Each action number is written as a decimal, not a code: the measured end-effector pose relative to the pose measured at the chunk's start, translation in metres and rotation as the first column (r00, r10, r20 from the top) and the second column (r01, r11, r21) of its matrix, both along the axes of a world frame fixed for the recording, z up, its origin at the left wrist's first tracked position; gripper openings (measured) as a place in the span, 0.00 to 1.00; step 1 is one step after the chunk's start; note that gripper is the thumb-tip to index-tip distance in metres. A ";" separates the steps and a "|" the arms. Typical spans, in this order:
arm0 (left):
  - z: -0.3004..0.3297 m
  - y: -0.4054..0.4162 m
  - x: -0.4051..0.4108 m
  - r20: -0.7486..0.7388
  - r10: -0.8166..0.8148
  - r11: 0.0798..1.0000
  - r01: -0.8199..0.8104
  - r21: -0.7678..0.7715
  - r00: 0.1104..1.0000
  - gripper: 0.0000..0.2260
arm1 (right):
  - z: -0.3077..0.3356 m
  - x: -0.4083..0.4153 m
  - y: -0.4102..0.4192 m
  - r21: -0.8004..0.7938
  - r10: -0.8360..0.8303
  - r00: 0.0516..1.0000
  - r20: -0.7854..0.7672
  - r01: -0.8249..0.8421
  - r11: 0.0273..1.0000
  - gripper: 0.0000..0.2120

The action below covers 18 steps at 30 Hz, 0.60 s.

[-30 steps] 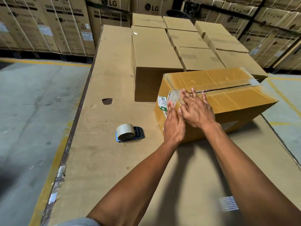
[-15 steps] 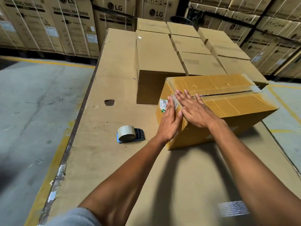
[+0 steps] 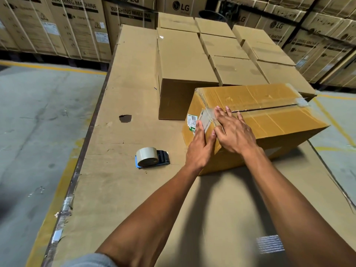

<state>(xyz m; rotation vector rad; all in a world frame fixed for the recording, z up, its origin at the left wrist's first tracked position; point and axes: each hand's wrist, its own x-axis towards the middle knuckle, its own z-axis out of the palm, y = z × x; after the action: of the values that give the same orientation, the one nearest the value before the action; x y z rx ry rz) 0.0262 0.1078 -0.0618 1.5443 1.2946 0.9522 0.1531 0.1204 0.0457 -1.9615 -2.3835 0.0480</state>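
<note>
A taped cardboard box (image 3: pixel 269 116) lies on the cardboard-covered worktable (image 3: pixel 119 189), with a seam along its top and clear tape wrapped over its near-left edge. My left hand (image 3: pixel 200 147) presses flat against the box's near-left end face, fingers straight, beside a white and green label (image 3: pixel 191 122). My right hand (image 3: pixel 233 132) lies flat on the box's top at the same edge, fingers spread over the tape. A tape dispenser (image 3: pixel 151 158) with a roll of tan tape lies on the table left of the box, apart from both hands.
Several closed cardboard boxes (image 3: pixel 185 60) stand in rows behind the taped box. A small hole (image 3: pixel 125 118) marks the table cover. The table's left edge (image 3: pixel 81 160) drops to a concrete floor with yellow lines. Stacked washing-machine cartons (image 3: pixel 77 26) line the back.
Both hands have stayed on the box's near-left edge, sliding slightly over the tape. The view has shifted a little; the dispenser has not moved.
</note>
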 end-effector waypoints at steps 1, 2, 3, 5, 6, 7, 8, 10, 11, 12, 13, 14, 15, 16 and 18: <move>0.001 0.001 -0.002 -0.012 -0.009 1.000 0.009 -0.027 1.000 0.44 | 0.000 0.000 0.000 -0.001 -0.016 1.000 0.010 0.016 1.000 0.40; 0.002 0.002 -0.005 -0.030 -0.025 0.998 0.023 -0.050 0.999 0.45 | -0.001 0.001 0.000 -0.004 -0.028 0.999 0.020 0.028 1.000 0.40; 0.003 0.003 -0.009 -0.043 -0.041 0.997 0.038 -0.069 0.998 0.47 | -0.001 0.001 -0.001 -0.006 -0.035 0.999 0.029 0.036 0.999 0.40; 0.006 0.003 -0.016 -0.027 -0.058 0.996 0.056 -0.066 0.998 0.49 | 0.000 0.002 -0.002 -0.005 -0.016 0.999 0.050 0.016 1.000 0.39; 0.009 0.003 -0.018 -0.014 -0.063 0.998 0.063 -0.018 0.998 0.48 | 0.001 0.002 -0.003 -0.005 0.015 0.998 0.060 -0.015 1.000 0.38; 0.011 0.003 -0.018 -0.010 -0.070 0.995 0.071 0.065 0.997 0.44 | 0.002 0.003 -0.003 -0.006 0.051 0.996 0.068 -0.051 0.999 0.36; 0.013 0.004 -0.017 -0.018 -0.085 0.984 0.087 0.156 0.996 0.40 | 0.003 0.003 -0.003 -0.009 0.082 0.994 0.074 -0.082 0.997 0.35; 0.015 0.008 -0.015 -0.023 -0.123 0.957 0.125 0.263 0.992 0.34 | 0.005 0.004 -0.003 -0.025 0.114 0.991 0.077 -0.112 0.993 0.34; 0.015 0.010 -0.014 -0.020 -0.134 0.951 0.134 0.280 0.991 0.33 | 0.006 0.004 -0.002 -0.030 0.116 0.991 0.068 -0.114 0.993 0.34; 0.015 0.010 -0.014 -0.018 -0.136 0.948 0.136 0.287 0.991 0.32 | 0.006 0.003 -0.002 -0.032 0.111 0.992 0.051 -0.110 0.993 0.34; 0.012 0.012 -0.013 -0.018 -0.133 0.947 0.133 0.291 0.991 0.32 | 0.006 0.002 -0.003 -0.028 0.101 0.994 0.032 -0.100 0.995 0.34; 0.010 0.013 -0.012 -0.017 -0.134 0.946 0.133 0.297 0.991 0.32 | 0.005 0.001 -0.003 -0.022 0.088 0.996 0.016 -0.087 0.996 0.34; 0.008 0.014 -0.011 -0.005 -0.135 0.944 0.130 0.302 0.991 0.32 | 0.004 0.000 -0.003 -0.016 0.075 0.997 0.004 -0.075 0.997 0.34; 0.007 0.014 -0.009 0.012 -0.134 0.946 0.125 0.298 0.991 0.32 | 0.003 -0.001 -0.004 -0.011 0.064 0.998 -0.005 -0.064 0.998 0.35; 0.005 0.014 -0.002 0.043 -0.116 0.953 0.099 0.286 0.992 0.31 | 0.001 -0.002 -0.003 -0.001 0.039 0.999 -0.010 -0.039 0.999 0.36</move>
<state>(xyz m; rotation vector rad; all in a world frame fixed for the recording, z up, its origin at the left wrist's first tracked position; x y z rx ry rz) 0.0241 0.1217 -0.0566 1.7706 1.0537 1.1425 0.1508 0.1170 0.0469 -1.9105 -2.4161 0.0617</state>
